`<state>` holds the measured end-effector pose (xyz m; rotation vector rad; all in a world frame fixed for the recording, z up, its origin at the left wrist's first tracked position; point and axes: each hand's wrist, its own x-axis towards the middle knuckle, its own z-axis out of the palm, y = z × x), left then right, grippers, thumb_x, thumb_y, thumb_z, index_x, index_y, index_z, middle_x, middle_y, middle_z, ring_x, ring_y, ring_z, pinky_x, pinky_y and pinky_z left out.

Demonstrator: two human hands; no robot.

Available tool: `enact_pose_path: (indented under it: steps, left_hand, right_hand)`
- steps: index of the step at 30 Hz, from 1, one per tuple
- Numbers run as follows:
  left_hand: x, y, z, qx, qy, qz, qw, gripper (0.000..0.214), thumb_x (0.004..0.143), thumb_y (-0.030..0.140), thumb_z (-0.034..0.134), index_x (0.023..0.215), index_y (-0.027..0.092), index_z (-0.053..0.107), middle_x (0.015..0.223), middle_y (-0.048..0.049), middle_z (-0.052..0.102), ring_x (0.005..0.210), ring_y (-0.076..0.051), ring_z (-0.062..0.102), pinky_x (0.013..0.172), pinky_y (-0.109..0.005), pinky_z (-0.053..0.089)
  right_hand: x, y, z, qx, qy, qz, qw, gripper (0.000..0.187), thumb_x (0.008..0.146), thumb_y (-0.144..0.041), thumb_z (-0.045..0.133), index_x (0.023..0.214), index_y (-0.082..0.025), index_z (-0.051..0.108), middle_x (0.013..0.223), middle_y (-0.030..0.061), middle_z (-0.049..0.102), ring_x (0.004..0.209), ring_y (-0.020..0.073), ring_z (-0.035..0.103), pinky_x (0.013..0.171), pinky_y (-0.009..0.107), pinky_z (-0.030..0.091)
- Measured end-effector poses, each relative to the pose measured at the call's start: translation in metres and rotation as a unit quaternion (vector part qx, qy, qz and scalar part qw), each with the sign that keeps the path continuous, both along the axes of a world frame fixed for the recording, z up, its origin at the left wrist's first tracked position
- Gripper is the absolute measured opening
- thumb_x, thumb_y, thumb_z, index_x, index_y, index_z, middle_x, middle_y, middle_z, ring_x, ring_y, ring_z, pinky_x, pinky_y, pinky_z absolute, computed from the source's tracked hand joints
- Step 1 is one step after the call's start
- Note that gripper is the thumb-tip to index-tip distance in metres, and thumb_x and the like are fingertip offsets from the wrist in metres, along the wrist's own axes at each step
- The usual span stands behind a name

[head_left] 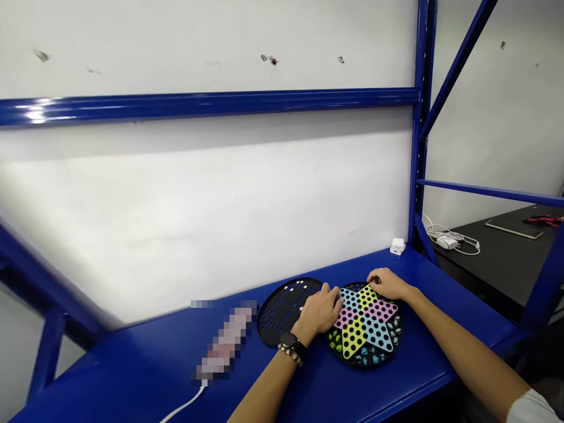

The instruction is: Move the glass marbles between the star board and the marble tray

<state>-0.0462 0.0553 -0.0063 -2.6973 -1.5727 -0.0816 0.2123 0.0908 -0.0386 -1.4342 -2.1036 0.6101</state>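
Note:
A round Chinese checkers board (355, 338) lies on the blue table, with a six-pointed star in yellow, pink and light blue dotted with dark holes. Green pieces (335, 339), blue pieces (369, 356) and pale pieces (395, 329) fill pockets around its rim. My left hand (318, 308) is at the board's left edge, fingers bent and closed, a watch and bead bracelet on its wrist. At the far right edge, my right hand (388, 284) curls its closed fingers by a yellow point. Whatever is between either hand's fingers is hidden.
Left of the star board lies a black round board (275, 314) with slots and a few white pieces. A blurred-out item with a white cable (185, 405) sits farther left. White adapters (397, 246) stand at the back, near the blue frame post (416, 147).

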Motion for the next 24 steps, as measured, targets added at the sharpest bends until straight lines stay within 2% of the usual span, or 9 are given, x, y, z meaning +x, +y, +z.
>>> enact_pose_path:
  steps: [7,14,18,24]
  left_hand:
    - [0.000,0.003,-0.004,-0.015,-0.004,-0.006,1.000,0.039,0.100,0.037,0.026,0.105,0.021,0.061,0.104,-0.0100,0.060,0.076,-0.021,0.067,0.070,-0.033,0.049]
    - [-0.002,0.006,-0.005,-0.008,-0.030,-0.021,0.999,0.043,0.099,0.036,0.028,0.088,0.021,0.067,0.092,-0.0087,0.068,0.081,-0.023,0.067,0.073,-0.032,0.046]
    - [-0.003,0.007,-0.004,-0.014,-0.026,-0.011,1.000,0.049,0.099,0.036,0.027,0.077,0.021,0.068,0.087,-0.0089,0.072,0.080,-0.022,0.068,0.071,-0.030,0.045]
    - [-0.003,0.011,-0.008,-0.016,-0.016,0.014,1.000,0.051,0.098,0.037,0.029,0.072,0.019,0.069,0.083,-0.0103,0.074,0.076,-0.021,0.068,0.068,-0.029,0.042]
  right_hand:
    - [-0.001,-0.003,0.004,-0.002,-0.003,-0.002,1.000,0.022,0.081,-0.024,0.054,0.091,-0.018,0.073,0.085,0.0065,0.071,0.075,0.0191,0.062,0.067,0.029,0.045]
    - [0.001,-0.003,0.003,-0.003,0.004,0.001,1.000,0.023,0.081,-0.025,0.053,0.091,-0.018,0.072,0.085,0.0063,0.071,0.075,0.0190,0.062,0.066,0.029,0.045]
    - [0.001,-0.002,0.003,-0.004,0.006,0.003,1.000,0.023,0.081,-0.026,0.054,0.091,-0.017,0.073,0.085,0.0071,0.071,0.074,0.0193,0.062,0.066,0.030,0.045]
    - [0.001,-0.002,0.004,-0.008,-0.004,0.001,1.000,0.024,0.081,-0.025,0.054,0.093,-0.018,0.073,0.087,0.0070,0.071,0.076,0.0190,0.062,0.068,0.029,0.046]
